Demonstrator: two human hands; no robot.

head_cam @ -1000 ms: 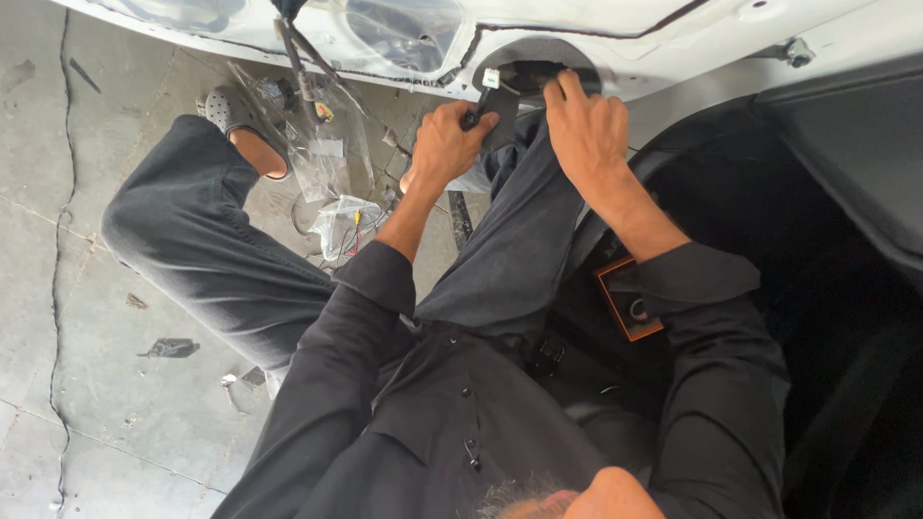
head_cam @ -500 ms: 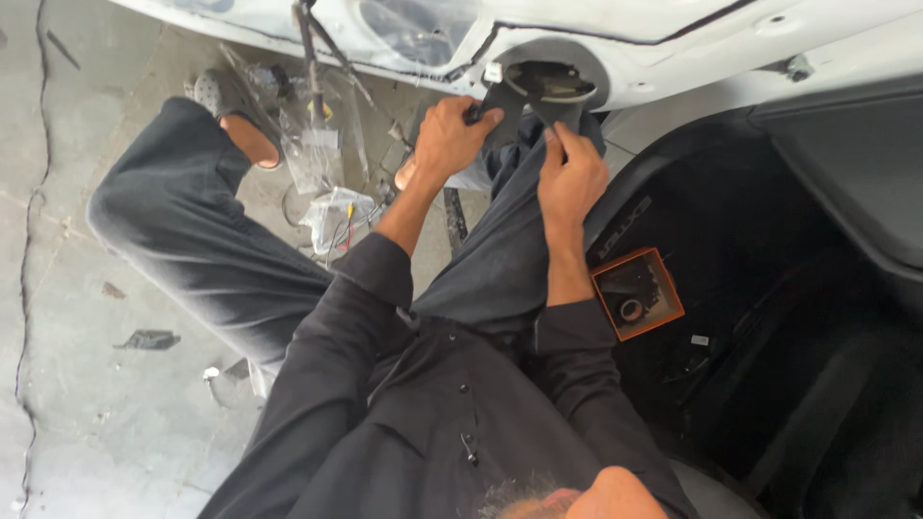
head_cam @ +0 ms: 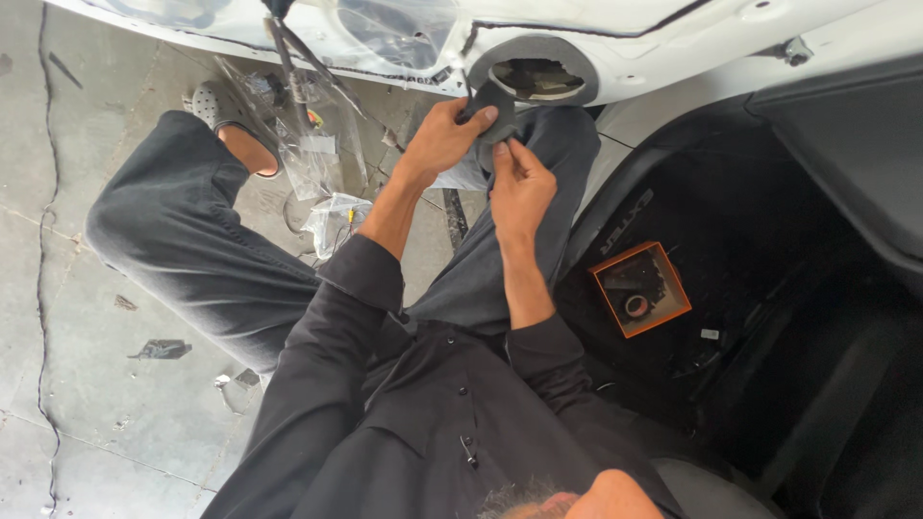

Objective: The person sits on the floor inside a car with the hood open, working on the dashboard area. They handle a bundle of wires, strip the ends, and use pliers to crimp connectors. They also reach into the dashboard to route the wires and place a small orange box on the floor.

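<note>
My left hand (head_cam: pixel 444 140) pinches a dark grey foam strip (head_cam: pixel 490 100) between thumb and fingers, just below the round foam-ringed opening (head_cam: pixel 538 79) in the white car door panel (head_cam: pixel 673 43). Directly below it, my right hand (head_cam: pixel 519 183) has its fingertips closed on the strip's lower end. Both hands sit over my knee in dark trousers. How much of the strip lies behind the fingers is hidden.
Clear plastic bags with small parts (head_cam: pixel 327 173) lie on the concrete floor (head_cam: pixel 58 288) by my grey shoe (head_cam: pixel 221 104). A small orange open box (head_cam: pixel 639 288) holding tape rolls rests on the black car floor mat (head_cam: pixel 769 317). Cables (head_cam: pixel 288 58) hang from the door.
Both hands have come down slightly from the round opening and drawn closer together. The right hand now sits under the left on the foam strip.
</note>
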